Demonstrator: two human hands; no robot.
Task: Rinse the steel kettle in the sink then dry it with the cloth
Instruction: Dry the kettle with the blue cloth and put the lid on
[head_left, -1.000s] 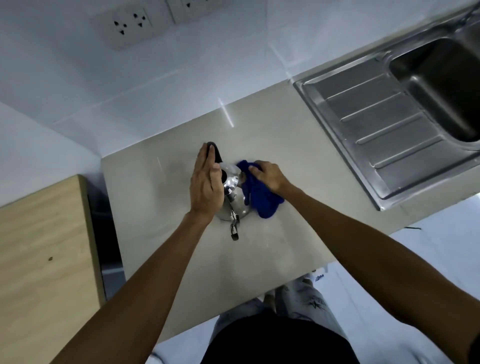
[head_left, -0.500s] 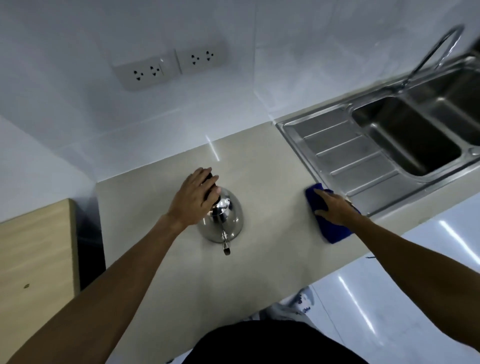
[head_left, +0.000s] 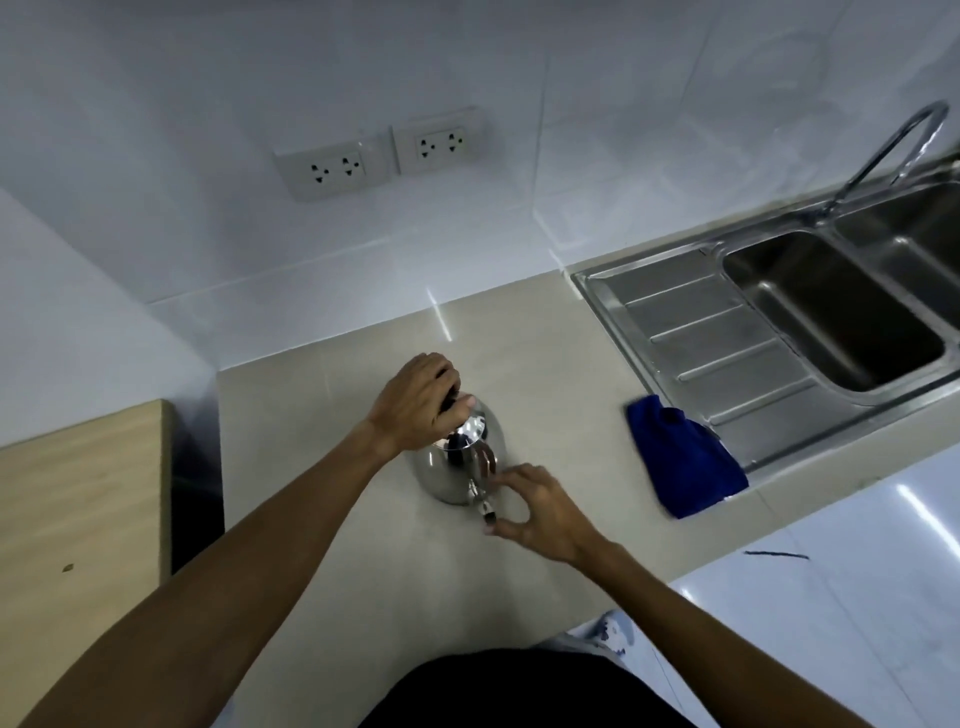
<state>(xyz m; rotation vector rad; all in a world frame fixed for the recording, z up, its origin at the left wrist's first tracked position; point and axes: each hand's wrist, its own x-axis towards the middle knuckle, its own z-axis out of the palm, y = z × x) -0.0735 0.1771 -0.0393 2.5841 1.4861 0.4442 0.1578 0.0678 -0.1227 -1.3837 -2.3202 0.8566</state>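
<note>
Kettle (head_left: 452, 480), steel, on table (head_left: 322, 467): left hand (head_left: 421, 402) grips handle (head_left: 448, 403); right hand (head_left: 540, 506) half-curled at spout (head_left: 483, 501), grip unclear. Cloth (head_left: 685, 457) beside sink (head_left: 727, 338).

Kettle (head_left: 451, 480) gleaming mirror-silver, its handle (head_left: 447, 405) black; cloth (head_left: 685, 462) at the counter's right edge a plain deep royal blue; counter (head_left: 322, 415) pale beige; sink (head_left: 675, 332) brushed grey steel, drainer ribbed in raised stripes; wall (head_left: 260, 78) white tile; sockets (head_left: 332, 169) off-white; wooden top (head_left: 78, 493) light tan.

Beige countertop (head_left: 332, 519), steel kettle (head_left: 452, 478) standing on it; blue cloth (head_left: 685, 467) near sink (head_left: 727, 332)
</note>
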